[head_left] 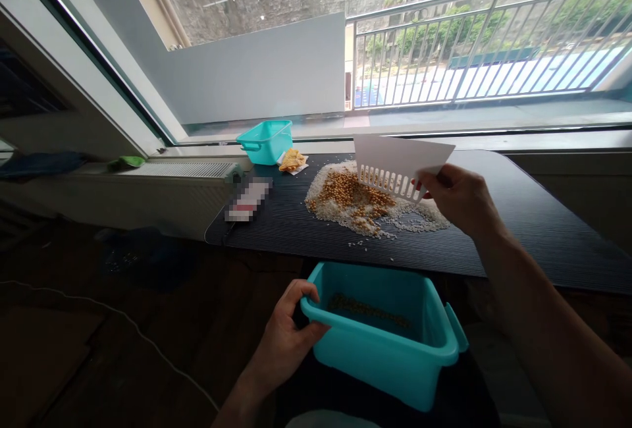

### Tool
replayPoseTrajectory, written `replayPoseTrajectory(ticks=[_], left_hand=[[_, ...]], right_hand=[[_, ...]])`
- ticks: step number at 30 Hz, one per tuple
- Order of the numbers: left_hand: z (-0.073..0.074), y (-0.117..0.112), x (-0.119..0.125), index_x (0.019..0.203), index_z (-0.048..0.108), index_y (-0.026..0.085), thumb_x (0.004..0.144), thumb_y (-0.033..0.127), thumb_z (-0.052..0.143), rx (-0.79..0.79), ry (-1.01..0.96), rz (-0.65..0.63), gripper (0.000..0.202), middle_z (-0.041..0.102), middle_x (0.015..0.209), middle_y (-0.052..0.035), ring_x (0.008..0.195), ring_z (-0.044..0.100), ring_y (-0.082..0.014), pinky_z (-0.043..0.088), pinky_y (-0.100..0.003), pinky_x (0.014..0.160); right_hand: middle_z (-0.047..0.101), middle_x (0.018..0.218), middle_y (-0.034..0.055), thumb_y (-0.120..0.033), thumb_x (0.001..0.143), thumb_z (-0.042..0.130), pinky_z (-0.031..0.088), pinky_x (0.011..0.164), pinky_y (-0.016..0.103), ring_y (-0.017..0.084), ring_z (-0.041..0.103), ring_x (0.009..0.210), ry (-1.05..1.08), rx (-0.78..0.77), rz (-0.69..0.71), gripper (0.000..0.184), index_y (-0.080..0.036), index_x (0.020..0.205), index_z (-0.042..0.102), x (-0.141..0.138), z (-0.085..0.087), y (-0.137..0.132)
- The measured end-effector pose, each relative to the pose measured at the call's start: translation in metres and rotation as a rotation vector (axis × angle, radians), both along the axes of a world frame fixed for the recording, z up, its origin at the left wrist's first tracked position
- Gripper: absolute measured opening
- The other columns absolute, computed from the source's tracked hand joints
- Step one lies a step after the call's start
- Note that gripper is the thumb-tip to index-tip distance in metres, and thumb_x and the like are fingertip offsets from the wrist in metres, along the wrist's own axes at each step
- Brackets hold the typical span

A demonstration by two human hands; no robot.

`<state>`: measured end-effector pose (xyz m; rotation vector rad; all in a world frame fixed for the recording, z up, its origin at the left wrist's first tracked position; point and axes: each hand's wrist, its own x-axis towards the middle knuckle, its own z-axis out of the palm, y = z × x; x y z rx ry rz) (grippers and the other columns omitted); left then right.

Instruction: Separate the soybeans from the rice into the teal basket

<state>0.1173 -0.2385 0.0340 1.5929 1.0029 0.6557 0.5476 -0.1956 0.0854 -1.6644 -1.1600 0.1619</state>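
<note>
My left hand (284, 336) grips the near left corner of a teal plastic bin (380, 365), thumb outside and fingers over the rim. Some small dark grains (368, 309) lie on the bin's floor. Pinched by its right end in my right hand (457, 197) is a white slotted scoop (399, 158), a flat sheet with a row of slots along its lower edge. It is held above the right side of a spread pile of white rice (345, 217) and yellow soybeans (345, 187) on the dark table. Whether the scoop touches the pile I cannot tell.
A smaller teal basket (269, 141) stands at the table's back left, beside a crumpled yellowish item (292, 160) on white paper. A blurred-out flat object (248, 199) lies at the left edge of the black table (508, 217). Behind are a window and a radiator (187, 170).
</note>
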Motion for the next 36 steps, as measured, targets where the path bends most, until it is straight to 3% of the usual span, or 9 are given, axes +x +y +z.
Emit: replayPoseTrajectory(ticks=[4,10,16,21,28,36], left_hand=[[-0.002,-0.001,0.000,0.101,0.072,0.028,0.098,0.058,0.097,0.016,-0.005,0.013,0.039,0.070,0.103,-0.0003,0.095,0.064,-0.0260,0.061,-0.036,0.092],[0.001,0.000,-0.001,0.099,0.073,0.028,0.097,0.056,0.099,0.026,-0.013,0.015,0.038,0.069,0.101,0.0000,0.094,0.066,-0.0262,0.063,-0.037,0.093],[0.002,0.001,0.000,0.099,0.073,0.028,0.097,0.055,0.100,0.027,-0.022,0.010,0.038,0.069,0.100,0.0002,0.093,0.065,-0.0264,0.063,-0.037,0.093],[0.004,0.000,0.001,0.099,0.072,0.028,0.097,0.059,0.098,0.024,0.001,0.009,0.040,0.068,0.100,0.0001,0.093,0.063,-0.0263,0.061,-0.037,0.093],[0.004,0.001,-0.001,0.099,0.072,0.029,0.097,0.063,0.098,0.028,0.013,0.011,0.043,0.064,0.098,0.0011,0.090,0.059,-0.0256,0.059,-0.036,0.090],[0.003,-0.001,0.001,0.099,0.074,0.028,0.097,0.057,0.101,0.012,-0.026,0.024,0.040,0.068,0.100,0.0003,0.093,0.065,-0.0265,0.061,-0.037,0.092]], right_hand=[[0.090,0.088,0.0051,-0.057,0.105,0.090,0.074,0.083,0.047,0.032,0.088,0.085,-0.001,-0.013,0.040,0.028,-0.033,0.090,0.089,-0.003,0.003,-0.028],[0.088,0.083,0.0054,-0.070,0.098,0.092,0.075,0.076,0.051,0.034,0.085,0.075,0.051,-0.044,0.001,0.039,-0.035,0.083,0.086,-0.003,-0.012,-0.071],[0.088,0.080,0.0069,-0.083,0.084,0.100,0.077,0.072,0.044,0.029,0.084,0.071,0.156,-0.075,-0.007,0.054,-0.030,0.084,0.087,-0.002,-0.023,-0.101],[0.085,0.074,0.0080,-0.097,0.072,0.101,0.071,0.061,0.040,0.028,0.079,0.065,0.195,-0.035,-0.115,0.070,-0.028,0.076,0.087,-0.011,-0.026,-0.113],[0.085,0.074,0.0076,-0.099,0.067,0.106,0.074,0.064,0.042,0.030,0.081,0.065,0.203,-0.072,-0.079,0.072,-0.029,0.076,0.089,-0.016,-0.013,-0.124],[0.086,0.075,0.0062,-0.104,0.069,0.102,0.079,0.067,0.047,0.033,0.086,0.070,0.238,-0.109,-0.039,0.072,-0.034,0.078,0.089,-0.016,-0.022,-0.127]])
